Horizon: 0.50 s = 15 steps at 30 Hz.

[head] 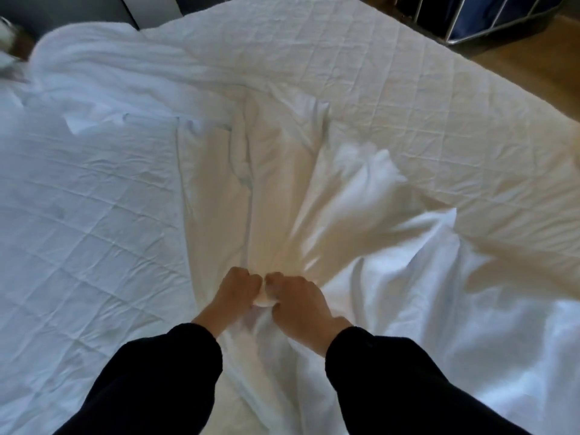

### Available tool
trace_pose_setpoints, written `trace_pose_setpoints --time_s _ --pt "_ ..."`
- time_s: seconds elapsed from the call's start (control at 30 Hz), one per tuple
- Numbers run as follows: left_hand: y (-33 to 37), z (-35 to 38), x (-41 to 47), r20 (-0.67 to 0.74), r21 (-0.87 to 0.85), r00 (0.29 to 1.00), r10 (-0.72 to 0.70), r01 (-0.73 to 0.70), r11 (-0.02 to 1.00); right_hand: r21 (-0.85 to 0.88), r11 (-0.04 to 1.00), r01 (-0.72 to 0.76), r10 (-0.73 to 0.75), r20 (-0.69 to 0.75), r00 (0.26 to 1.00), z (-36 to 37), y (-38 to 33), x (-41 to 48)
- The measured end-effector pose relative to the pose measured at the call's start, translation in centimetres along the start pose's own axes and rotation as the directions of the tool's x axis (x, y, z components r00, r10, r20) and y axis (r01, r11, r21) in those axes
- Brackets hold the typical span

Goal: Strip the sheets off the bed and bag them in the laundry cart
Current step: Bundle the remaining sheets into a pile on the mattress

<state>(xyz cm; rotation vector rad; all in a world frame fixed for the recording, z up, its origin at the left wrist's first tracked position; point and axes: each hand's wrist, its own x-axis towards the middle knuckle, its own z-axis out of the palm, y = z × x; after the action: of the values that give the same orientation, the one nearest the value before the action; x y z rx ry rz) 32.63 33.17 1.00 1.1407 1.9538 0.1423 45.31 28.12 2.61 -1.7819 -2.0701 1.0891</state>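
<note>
I see both hands clenched on the same bunch of white cloth. The left hand (236, 288) and the right hand (299, 301) are side by side, knuckles almost touching, and each one grips a gathered part of the sheet (282, 189). From the hands the sheet runs forward in long tight folds, so I judge it is under pull toward the person. More of the same sheet lies loose and crumpled to the right of the right hand and below both dark sleeves (163, 372).

To the left of the left hand, and far ahead of both hands, the quilted mattress cover (94, 221) is bare. So I think the sheet is off the corners and mostly free of the mattress. Far ahead and to the left of the hands there is a heap of white linen (103, 70); I cannot tell if it is another sheet or a duvet.

The laundry cart (489, 23) stands well apart, far ahead and to the right of the right hand, on the wooden floor (518, 67). Only its metal frame and dark blue bag show, and I see no linen in it. In my judgement the stripping is about half done. Gathering the sheet into a bundle, carrying it to the cart and bagging it are not yet done, and the heap may need the same.
</note>
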Motion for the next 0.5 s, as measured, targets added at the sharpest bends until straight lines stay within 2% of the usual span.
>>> trace_pose_setpoints --time_s 0.07,0.1,0.2,0.27,0.37,0.43,0.5 --pt "-1.7 -0.9 -0.2 0.050 0.060 0.995 -0.085 0.082 0.995 -0.052 0.996 0.075 -0.071 0.072 0.995 1.6 -1.0 -0.4" --pt "-2.3 -1.2 -0.4 0.073 0.014 0.993 -0.092 0.091 0.996 -0.073 0.992 0.100 -0.089 0.135 0.987 2.5 -1.3 -0.8" --pt "-2.4 -1.9 -0.7 0.055 -0.304 0.996 -0.072 0.085 0.949 -0.099 0.987 0.123 -0.082 0.339 0.937 5.4 -1.5 -2.7" --pt "-1.2 -2.3 0.3 0.027 -0.443 0.999 -0.034 0.042 0.896 -0.098 0.990 0.104 -0.062 0.364 0.929 6.7 -1.1 -3.8" --pt "0.6 -2.1 2.7 0.029 -0.519 0.999 0.033 -0.013 0.855 -0.064 0.996 0.059 -0.043 0.225 0.973 6.2 -0.6 -3.5" --pt "1.7 -1.4 4.1 0.019 -0.578 1.000 0.017 -0.003 0.816 -0.054 0.997 0.048 -0.048 0.014 0.999 5.3 -0.6 -2.5" --pt "3.0 -0.9 4.8 0.056 -0.659 0.998 -0.036 0.064 0.750 -0.072 0.997 0.018 -0.034 -0.226 0.973 4.5 -0.6 -1.3"
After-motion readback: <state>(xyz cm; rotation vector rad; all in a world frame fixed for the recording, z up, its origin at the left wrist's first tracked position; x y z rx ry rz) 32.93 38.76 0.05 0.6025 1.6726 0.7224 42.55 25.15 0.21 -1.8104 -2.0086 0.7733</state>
